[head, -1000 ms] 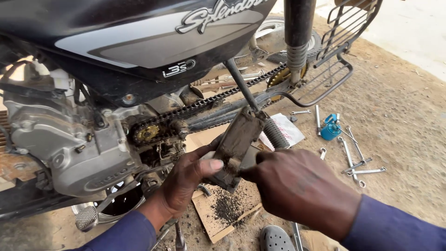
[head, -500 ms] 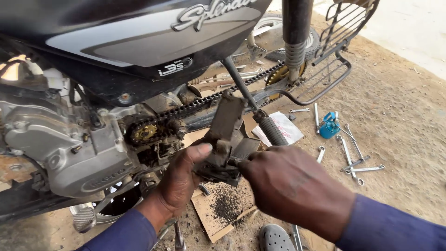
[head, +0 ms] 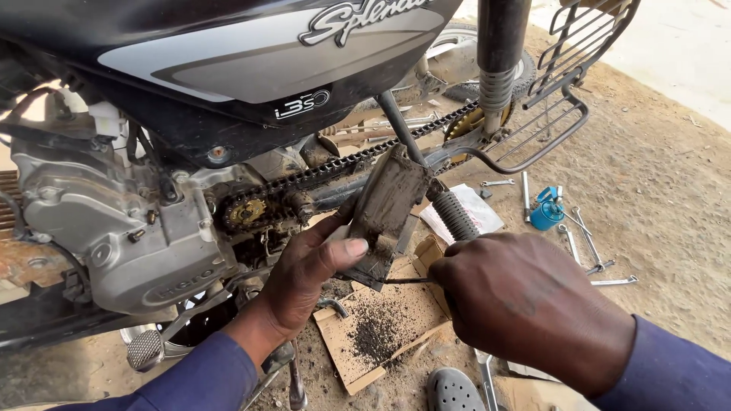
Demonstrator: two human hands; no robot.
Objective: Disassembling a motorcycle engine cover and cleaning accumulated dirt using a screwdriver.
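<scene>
Two hands work low beside a black motorcycle (head: 228,53), close under its silver engine case (head: 129,236) and the exposed drive chain (head: 335,169) that runs back from the small front sprocket (head: 247,213).

Below them a scrap of brown cardboard (head: 381,327) lies on the sandy ground, sprinkled with dark grit, and a few spanners (head: 586,243) and a small blue can (head: 547,213) lie well apart to the right.

Between the hands is a grimy, flat metal cover (head: 384,209) — its long axis tilts from upper right, near the chain, down to lower left. The left hand (head: 304,278) is the nearer one to it: its grip is clamped on the cover's lower end, thumb pressed across the front face, fingers behind.

The right hand (head: 525,304) sits just to the right of that lower edge, curled shut around a thin dark tool (head: 407,281) — perhaps a small screwdriver or scraper, since only the shaft shows. The shaft lies almost level, pointing left, its tip meeting the cover's bottom edge directly above the grit.
</scene>
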